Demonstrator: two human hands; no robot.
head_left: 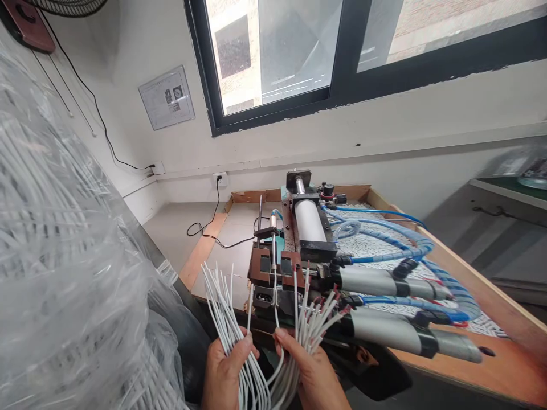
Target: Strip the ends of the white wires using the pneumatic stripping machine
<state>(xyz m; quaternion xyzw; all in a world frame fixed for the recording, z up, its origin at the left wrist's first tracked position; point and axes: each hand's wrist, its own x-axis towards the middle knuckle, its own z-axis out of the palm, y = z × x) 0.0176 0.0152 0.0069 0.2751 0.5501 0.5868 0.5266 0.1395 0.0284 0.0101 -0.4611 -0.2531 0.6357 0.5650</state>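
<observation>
My left hand (232,364) is closed around a bundle of white cables (223,307) whose ends fan upward, with one cable (250,304) standing apart between thumb and fingers. In my right hand (308,364) is another bundle of white cables (314,319), many with reddish tips. Thumb and forefinger of that hand pinch a single white cable (276,313), which runs up to the brown jaw blocks (276,266) of a pneumatic machine (310,219). Below, the two bundles run close together toward the bottom edge of the picture.
Silver air cylinders (384,282) and blue air hoses (410,245) extend to the right of the machine. A wooden-edged bench (235,222) supports it. Cables under clear plastic (77,256) rise high on my left. A black power cord (217,242) crosses the bench.
</observation>
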